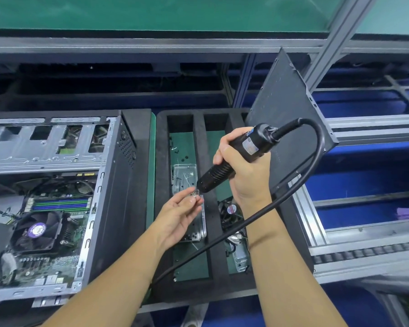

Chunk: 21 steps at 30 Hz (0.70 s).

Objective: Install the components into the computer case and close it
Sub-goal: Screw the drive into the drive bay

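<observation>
- Electric screwdriver (234,159): black plastic body with a slight sheen, ribbed grip.
- Cable (313,166): smooth black rubbery sheath.
- Computer case (45,147): bare grey metal frame, matt black outer wall.
- Foam tray (200,142): matt black, coarse.
- Side panel (283,109): matt dark sheet metal.
- Screw (195,196): shiny metal.

Black screwdriver (234,159) and cable (321,147), silver screw (195,196), black foam tray (162,185), green mat (191,263), silver case (45,147), blue-and-green striped RAM (59,204), purple fan sticker (36,230), dark grey panel (291,102), blue bins (354,185).
</observation>
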### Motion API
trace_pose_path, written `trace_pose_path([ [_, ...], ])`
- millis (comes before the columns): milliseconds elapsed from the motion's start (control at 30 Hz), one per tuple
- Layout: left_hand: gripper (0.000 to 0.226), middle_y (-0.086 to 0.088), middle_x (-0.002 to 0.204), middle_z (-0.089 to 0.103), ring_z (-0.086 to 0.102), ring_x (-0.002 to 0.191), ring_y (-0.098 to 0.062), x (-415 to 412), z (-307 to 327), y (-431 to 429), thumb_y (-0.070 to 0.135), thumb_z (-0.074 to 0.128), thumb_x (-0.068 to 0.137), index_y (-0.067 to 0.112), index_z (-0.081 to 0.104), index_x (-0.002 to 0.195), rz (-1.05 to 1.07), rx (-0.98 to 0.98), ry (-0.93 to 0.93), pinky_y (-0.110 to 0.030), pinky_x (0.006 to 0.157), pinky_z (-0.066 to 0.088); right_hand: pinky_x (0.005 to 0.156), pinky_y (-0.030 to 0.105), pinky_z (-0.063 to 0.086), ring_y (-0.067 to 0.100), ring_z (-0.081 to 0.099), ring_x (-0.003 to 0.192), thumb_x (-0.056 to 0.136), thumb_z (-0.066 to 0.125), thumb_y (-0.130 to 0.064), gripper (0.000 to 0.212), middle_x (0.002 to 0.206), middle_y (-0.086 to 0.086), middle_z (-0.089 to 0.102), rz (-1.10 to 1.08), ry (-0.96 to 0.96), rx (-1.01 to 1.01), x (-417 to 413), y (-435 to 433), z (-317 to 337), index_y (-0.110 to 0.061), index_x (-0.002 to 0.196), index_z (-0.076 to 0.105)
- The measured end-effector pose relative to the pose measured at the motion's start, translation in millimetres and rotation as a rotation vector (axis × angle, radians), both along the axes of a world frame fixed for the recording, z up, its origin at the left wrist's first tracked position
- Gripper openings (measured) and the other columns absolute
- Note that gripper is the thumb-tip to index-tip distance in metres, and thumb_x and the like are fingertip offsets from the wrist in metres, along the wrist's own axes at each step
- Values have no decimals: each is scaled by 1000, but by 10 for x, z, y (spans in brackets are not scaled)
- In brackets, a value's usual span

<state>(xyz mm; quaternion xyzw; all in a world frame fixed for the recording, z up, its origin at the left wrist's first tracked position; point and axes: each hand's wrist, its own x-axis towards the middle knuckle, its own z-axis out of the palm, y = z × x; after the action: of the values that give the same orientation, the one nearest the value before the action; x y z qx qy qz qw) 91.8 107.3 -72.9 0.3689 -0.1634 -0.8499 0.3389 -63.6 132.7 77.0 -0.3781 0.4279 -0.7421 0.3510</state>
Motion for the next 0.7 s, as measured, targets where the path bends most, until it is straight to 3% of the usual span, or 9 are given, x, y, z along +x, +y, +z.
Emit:
trace_pose_path([
  [333, 23, -18, 99, 72, 72, 96, -23, -37, 41, 25, -4, 69, 76, 5, 78, 95, -20, -13, 32, -25, 76, 58, 63, 36, 51, 28, 53, 59, 81, 63, -1, 26, 69, 2, 61, 21, -33, -14, -35, 7, -59, -26, 85, 66],
  [700, 28, -16, 89, 71, 72, 86, -21, -71, 71, 41, -5, 66, 76, -3, 70, 104, -14, 48, 37, -26, 73, 59, 66, 42, 49, 29, 53, 60, 77, 64, -2, 23, 71, 2, 62, -18, -29, 0, -49, 26, -90, -24, 84, 66],
])
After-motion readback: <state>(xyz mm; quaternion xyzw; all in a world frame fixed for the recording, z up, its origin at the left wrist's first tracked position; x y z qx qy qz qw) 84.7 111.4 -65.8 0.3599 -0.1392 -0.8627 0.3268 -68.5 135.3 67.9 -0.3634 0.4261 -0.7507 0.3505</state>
